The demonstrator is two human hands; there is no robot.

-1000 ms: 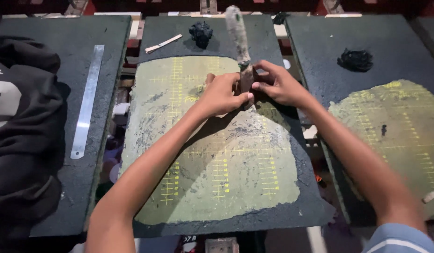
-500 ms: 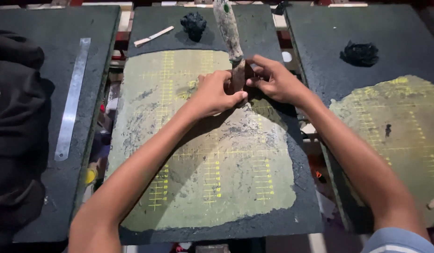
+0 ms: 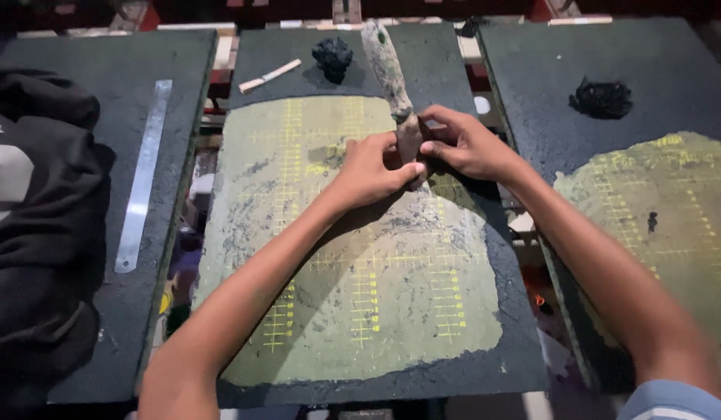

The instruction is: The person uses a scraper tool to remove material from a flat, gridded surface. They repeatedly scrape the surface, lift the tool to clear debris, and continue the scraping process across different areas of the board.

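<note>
A dark slab [image 3: 524,342] lies in front of me, covered by a pale greenish sheet [image 3: 360,303] with yellow grid marks. On it stands a worn scraper tool [image 3: 388,66], its long handle leaning away from me. My left hand [image 3: 372,167] presses on the tool's lower part from the left. My right hand [image 3: 465,144] grips the same part from the right. The blade end is hidden under my fingers.
A black crumpled lump [image 3: 332,56] and a small pale stick [image 3: 269,75] lie at the slab's far end. A metal ruler [image 3: 143,175] and dark cloth [image 3: 30,225] rest on the left slab [image 3: 143,311]. The right slab [image 3: 532,85] carries another gridded sheet [image 3: 664,225] and black lump [image 3: 603,98].
Both hands stay on the scraper near the sheet's upper middle. The view shifted slightly; the hands and tool barely moved.
</note>
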